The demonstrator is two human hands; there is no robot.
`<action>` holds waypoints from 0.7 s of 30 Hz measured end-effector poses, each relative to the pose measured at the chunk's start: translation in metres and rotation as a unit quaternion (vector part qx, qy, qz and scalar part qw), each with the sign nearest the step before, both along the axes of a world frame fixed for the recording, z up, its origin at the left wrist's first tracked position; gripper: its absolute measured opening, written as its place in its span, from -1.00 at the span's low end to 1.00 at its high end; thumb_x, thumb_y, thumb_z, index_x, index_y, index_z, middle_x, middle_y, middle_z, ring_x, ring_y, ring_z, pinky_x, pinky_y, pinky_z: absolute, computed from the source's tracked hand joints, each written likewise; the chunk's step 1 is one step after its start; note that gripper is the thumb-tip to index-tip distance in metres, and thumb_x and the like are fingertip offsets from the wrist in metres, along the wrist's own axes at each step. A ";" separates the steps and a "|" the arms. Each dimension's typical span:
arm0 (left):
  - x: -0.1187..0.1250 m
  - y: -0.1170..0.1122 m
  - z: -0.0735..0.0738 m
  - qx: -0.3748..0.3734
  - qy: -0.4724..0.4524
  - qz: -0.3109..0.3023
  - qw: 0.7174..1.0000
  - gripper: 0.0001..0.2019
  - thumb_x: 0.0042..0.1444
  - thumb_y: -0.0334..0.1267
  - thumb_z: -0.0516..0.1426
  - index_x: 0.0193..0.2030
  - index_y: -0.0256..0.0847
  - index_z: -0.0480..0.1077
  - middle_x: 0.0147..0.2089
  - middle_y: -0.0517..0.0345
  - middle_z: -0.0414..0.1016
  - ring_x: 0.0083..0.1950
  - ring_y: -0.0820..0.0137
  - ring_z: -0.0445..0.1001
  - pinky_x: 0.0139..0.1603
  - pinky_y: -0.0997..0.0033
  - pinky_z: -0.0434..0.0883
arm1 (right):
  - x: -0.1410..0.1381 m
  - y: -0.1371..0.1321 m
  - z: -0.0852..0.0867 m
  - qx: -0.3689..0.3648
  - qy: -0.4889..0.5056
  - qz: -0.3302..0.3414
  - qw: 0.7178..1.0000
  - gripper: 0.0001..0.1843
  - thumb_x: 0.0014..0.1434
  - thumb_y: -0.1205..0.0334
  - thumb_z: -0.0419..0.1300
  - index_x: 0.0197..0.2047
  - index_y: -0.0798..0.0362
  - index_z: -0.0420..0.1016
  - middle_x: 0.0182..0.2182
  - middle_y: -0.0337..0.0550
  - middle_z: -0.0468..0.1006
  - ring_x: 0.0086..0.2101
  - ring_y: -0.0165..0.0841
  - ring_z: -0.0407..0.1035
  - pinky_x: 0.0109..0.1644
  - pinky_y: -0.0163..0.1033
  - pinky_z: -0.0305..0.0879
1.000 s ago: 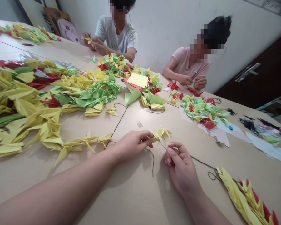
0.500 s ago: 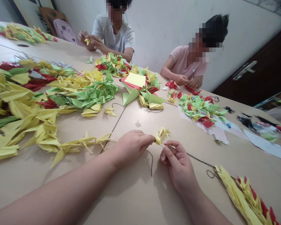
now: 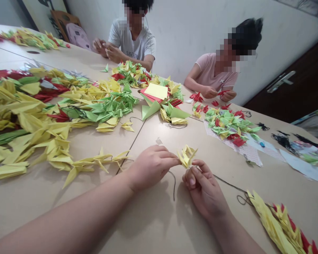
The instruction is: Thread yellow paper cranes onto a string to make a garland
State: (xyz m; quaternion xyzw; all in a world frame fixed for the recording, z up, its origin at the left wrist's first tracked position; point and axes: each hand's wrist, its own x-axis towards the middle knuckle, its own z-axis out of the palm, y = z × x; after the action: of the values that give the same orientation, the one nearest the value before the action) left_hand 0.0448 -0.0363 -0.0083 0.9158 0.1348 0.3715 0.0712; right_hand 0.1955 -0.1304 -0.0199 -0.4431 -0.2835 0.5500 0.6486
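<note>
At the lower middle of the frame, over the bare worktop (image 3: pixel 153 218), both hands meet on one yellow folded paper piece (image 3: pixel 187 155). The left hand (image 3: pixel 151 165) pinches the piece by its left edge between thumb and forefinger. The right hand (image 3: pixel 204 188) is curled, its fingertips closed just under the piece, where a dark thread (image 3: pixel 228 183) appears to start; whether they grip the thread or only the paper I cannot tell. The thread runs right to a strung row of yellow and red pieces (image 3: pixel 275 222) at the lower right corner, and a loose end hangs below the left hand. This looks like the stringing step, with the piece being fitted onto the thread. The next move, by my reading, calls for a firm hold on the paper and a fine, steady grip on the thread end. Heaps of folded pieces (image 3: pixel 29 123) fill the left of the frame, and two other people (image 3: pixel 214 74) work on paper at the upper middle
</note>
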 end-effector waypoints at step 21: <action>0.004 -0.003 0.007 -0.363 -0.031 -0.018 0.931 -0.86 0.05 -0.37 0.08 -0.27 -0.21 0.45 -0.35 0.19 0.50 -0.37 0.54 0.39 -0.38 0.59 0.31 | -0.001 -0.002 -0.007 0.003 -0.249 -0.006 0.968 -0.91 0.10 0.14 0.14 -0.30 -0.07 0.39 -0.52 -0.33 0.32 -0.47 -0.49 0.17 -0.39 -0.38 0.11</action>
State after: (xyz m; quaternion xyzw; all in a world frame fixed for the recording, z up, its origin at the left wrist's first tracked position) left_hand 0.0487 -0.0389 -0.0008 0.8178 0.2419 0.3236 0.4098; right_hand 0.1946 -0.1323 -0.0267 -0.5661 -0.4349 0.4175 0.5623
